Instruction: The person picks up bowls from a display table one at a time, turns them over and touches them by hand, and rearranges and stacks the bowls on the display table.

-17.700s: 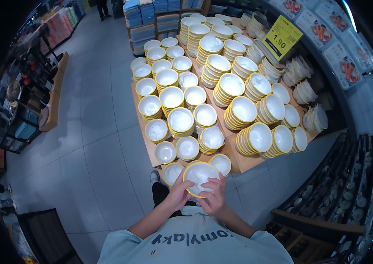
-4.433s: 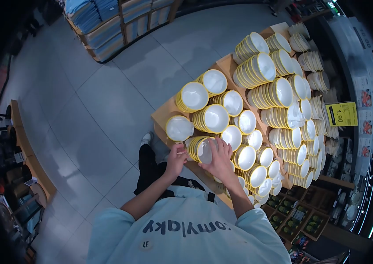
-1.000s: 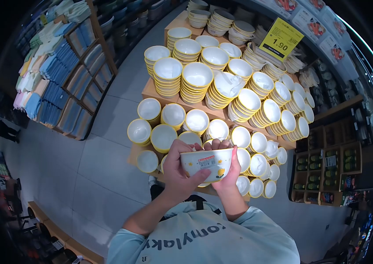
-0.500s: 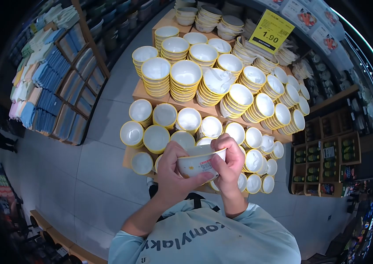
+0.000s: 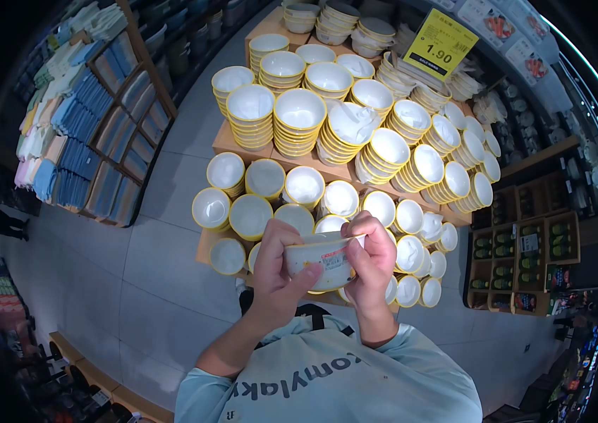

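Observation:
A white bowl point(image 5: 306, 257) with a yellow rim and a red-and-white price sticker point(image 5: 334, 261) on its side is held up in front of my chest. My left hand point(image 5: 278, 264) grips its left side, thumb pressed on the outer wall near the sticker. On the right, my right hand point(image 5: 368, 261) pinches the rim, its thumb on the outside. The bowl's outer wall faces me, and its inside is mostly hidden. Just beyond my hands stand stacks of matching bowls point(image 5: 251, 216) on the lower wooden tier.
More stacked bowls point(image 5: 300, 113) fill the upper tier of the wooden display point(image 5: 225, 144), some with white wrapping inside. A yellow price sign point(image 5: 440, 46) reading 1.90 stands at the back. Folded towels point(image 5: 84, 106) are shelved at left, and a shelf of jars point(image 5: 525, 261) stands at right.
The bowl has tilted so more of its outer wall and sticker faces me. My left thumb has moved from its lower edge up onto the wall.

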The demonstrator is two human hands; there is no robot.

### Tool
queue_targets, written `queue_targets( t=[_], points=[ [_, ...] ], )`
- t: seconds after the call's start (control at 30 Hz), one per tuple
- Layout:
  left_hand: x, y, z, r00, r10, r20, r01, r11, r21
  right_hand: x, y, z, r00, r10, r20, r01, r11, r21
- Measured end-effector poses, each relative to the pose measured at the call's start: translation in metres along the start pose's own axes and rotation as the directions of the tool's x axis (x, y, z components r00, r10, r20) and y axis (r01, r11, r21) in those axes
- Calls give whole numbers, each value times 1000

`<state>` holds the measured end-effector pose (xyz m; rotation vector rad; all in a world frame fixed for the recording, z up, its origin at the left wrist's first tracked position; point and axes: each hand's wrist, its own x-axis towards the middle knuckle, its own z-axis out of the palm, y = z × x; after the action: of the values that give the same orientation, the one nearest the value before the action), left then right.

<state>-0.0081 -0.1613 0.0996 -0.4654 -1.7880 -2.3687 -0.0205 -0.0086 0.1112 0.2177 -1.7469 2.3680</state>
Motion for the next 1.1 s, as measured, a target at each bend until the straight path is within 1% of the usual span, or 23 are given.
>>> queue_targets(
  t=[0.17, 0.5, 0.67, 0.9, 1.0, 1.1],
  points=[
    [-2, -1, 1, 1000, -11, -7, 11, 1000, -15, -1, 0, -1, 999, 33, 1, -33, 999, 35],
    [-7, -1, -1, 998, -38, -45, 35, 997, -63, -7, 5, 1, 1000, 4, 13, -4, 1000, 17],
    [-9, -3, -3, 995, -23, -93, 20, 999, -31, -12, 2, 5, 999, 44, 8, -44, 999, 7],
    [-13, 1, -3, 990, -51, -128, 51, 999, -5, -15, -1, 10, 999, -5, 49, 8, 998, -65],
    [-14, 0, -6, 988, -51, -146, 57, 998, 35, -16, 1, 11, 998, -17, 63, 22, 997, -76],
    [-14, -3, -9, 990, -19, -137, 29, 997, 68, -19, 2, 11, 998, -17, 59, 22, 997, -80]
  ],
)
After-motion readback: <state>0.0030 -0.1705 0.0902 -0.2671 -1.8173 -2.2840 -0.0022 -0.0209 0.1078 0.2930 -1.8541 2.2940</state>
